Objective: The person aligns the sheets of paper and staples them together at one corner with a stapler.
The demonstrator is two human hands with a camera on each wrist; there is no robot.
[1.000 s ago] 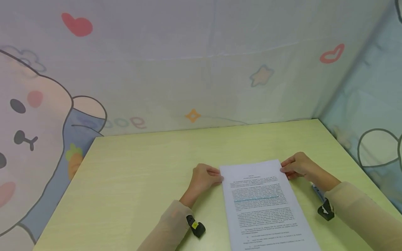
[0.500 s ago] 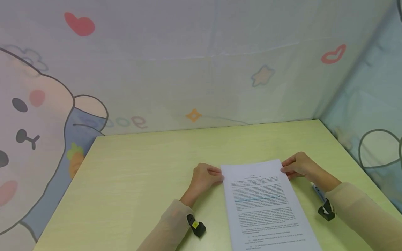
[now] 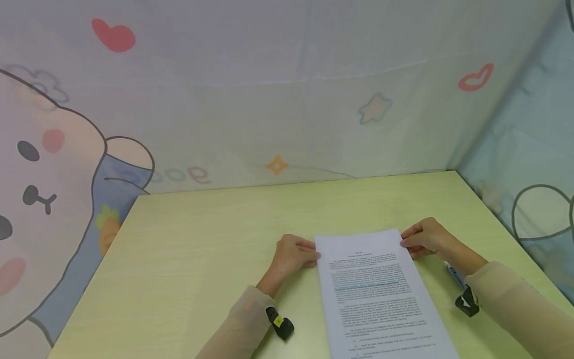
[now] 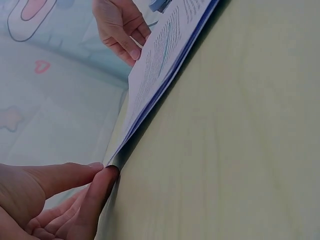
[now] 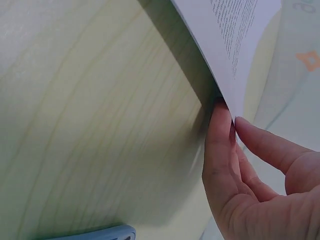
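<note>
Printed paper sheets [image 3: 372,294], stacked together, lie at the near right of the table, with one line of text marked in blue-green. My left hand [image 3: 292,255] pinches their far left corner between thumb and finger; in the left wrist view the sheets' layered edges [image 4: 170,77] rise off the tabletop there. At the far right corner my right hand [image 3: 428,237] pinches the paper the same way. The right wrist view has that thumb above the sheet [image 5: 220,55] and the fingers beneath, with a shadow under the raised edge.
A slim blue object [image 3: 455,275] lies on the light wooden table [image 3: 202,259], partly hidden by the right forearm; its rounded end [image 5: 112,233] enters the right wrist view. Printed cloth curtains [image 3: 251,99] stand behind the table and along its right side. Each sleeve carries a black strap.
</note>
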